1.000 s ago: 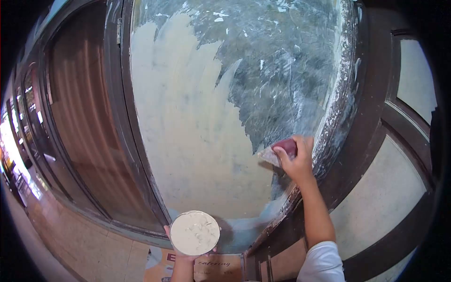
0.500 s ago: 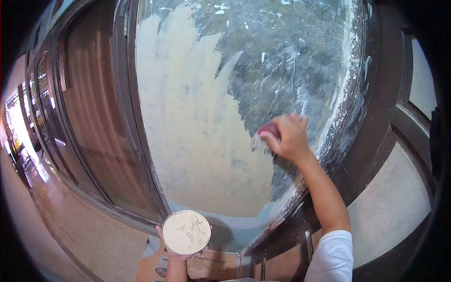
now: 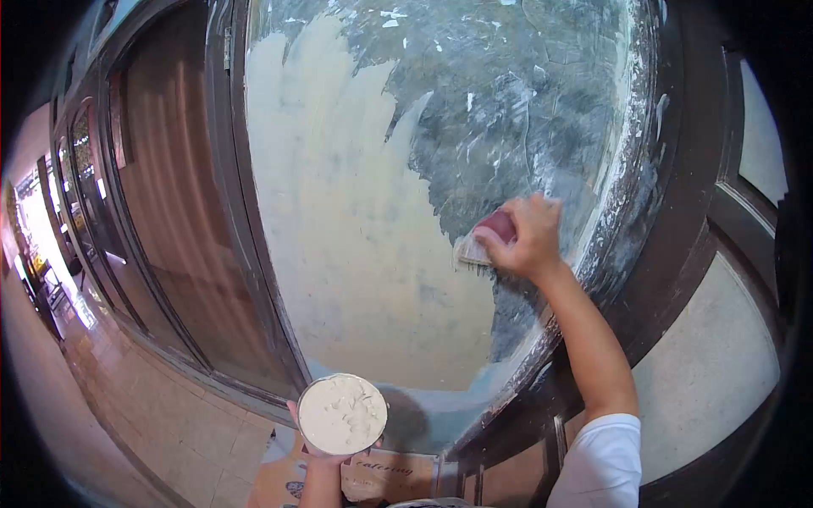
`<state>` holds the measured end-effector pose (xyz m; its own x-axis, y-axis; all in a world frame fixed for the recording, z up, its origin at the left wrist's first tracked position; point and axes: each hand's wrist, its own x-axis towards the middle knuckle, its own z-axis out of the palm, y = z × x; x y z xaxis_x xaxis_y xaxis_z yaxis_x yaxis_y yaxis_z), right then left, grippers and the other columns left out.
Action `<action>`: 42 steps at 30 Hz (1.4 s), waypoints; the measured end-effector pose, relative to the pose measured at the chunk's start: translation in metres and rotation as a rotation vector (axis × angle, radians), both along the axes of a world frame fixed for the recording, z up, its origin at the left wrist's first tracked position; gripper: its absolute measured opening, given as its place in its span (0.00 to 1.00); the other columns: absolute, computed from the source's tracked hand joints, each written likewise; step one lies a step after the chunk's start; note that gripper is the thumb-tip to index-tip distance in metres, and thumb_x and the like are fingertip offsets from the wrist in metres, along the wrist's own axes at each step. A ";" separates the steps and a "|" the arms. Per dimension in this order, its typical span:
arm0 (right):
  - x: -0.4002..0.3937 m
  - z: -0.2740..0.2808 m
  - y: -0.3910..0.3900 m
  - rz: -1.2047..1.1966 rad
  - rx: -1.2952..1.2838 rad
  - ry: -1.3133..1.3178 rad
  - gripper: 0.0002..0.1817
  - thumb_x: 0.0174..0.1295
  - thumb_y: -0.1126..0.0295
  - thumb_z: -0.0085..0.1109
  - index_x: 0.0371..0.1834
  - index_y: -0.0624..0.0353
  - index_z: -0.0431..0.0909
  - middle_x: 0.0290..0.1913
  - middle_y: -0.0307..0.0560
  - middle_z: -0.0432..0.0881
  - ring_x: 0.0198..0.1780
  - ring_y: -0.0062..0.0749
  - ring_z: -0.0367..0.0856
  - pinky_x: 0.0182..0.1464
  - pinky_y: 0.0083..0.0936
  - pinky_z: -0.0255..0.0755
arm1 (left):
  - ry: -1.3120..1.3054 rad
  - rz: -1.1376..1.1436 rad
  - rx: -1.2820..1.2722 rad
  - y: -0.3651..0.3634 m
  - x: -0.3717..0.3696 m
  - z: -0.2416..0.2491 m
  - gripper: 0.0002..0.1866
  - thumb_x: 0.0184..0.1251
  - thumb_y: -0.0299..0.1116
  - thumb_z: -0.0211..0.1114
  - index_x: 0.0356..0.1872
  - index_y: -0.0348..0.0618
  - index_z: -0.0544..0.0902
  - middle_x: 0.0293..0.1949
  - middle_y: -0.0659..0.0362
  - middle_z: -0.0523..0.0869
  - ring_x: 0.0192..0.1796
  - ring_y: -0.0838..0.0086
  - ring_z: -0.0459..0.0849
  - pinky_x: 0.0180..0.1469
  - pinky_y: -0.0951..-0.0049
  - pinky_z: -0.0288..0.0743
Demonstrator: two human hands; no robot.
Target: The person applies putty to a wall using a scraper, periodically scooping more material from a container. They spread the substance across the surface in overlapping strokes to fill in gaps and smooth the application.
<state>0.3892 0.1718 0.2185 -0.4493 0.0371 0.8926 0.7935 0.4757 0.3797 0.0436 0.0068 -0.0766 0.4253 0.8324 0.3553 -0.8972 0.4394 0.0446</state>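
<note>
1. Part of the left hand (image 3: 322, 453) is hidden under the round tub of cream paste (image 3: 343, 415); the tub's sides and depth cannot be made out.
2. The right hand (image 3: 532, 240) covers part of the maroon-handled scraper (image 3: 496, 226), whose pale blade is slightly blurred. The printed sign (image 3: 398, 476), below the large grey and cream panel (image 3: 339, 212), is partly covered, and only "catering" reads clearly.
3. The panel runs out of view at the top. The white sleeve (image 3: 603, 457), below and right of the panel, is cut off by the bottom edge.
4. Compared with one second ago, the scraper is a little higher and further left on the panel; the tub is still near the panel's lower left corner.
5. The scraper has a rounded maroon handle and a wide blade, tilted, at the ragged border where the panel's cream coat meets its mottled grey surface. The right grip pinches the handle, thumb on the near side.
6. The tub is filled almost to its rim; the paste is thick, with small ridges towards the right. The left grip cups it from below, fingertips showing at the side.
7. Left of the panel is a dark-framed glass door with a brown curtain (image 3: 190, 203).
</note>
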 end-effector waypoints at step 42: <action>0.016 -0.031 -0.004 -0.096 -0.073 -0.227 0.27 0.53 0.44 0.80 0.40 0.54 0.82 0.34 0.43 0.81 0.36 0.42 0.78 0.46 0.39 0.61 | 0.043 -0.014 0.014 0.006 -0.030 -0.015 0.62 0.53 0.91 0.45 0.81 0.55 0.59 0.73 0.28 0.67 0.50 0.17 0.81 0.32 0.33 0.87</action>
<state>0.4051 0.1677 0.1873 -0.6293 0.1501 0.7625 0.7348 0.4347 0.5208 0.0138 0.0124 -0.0913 0.4517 0.8214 0.3481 -0.8883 0.4506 0.0893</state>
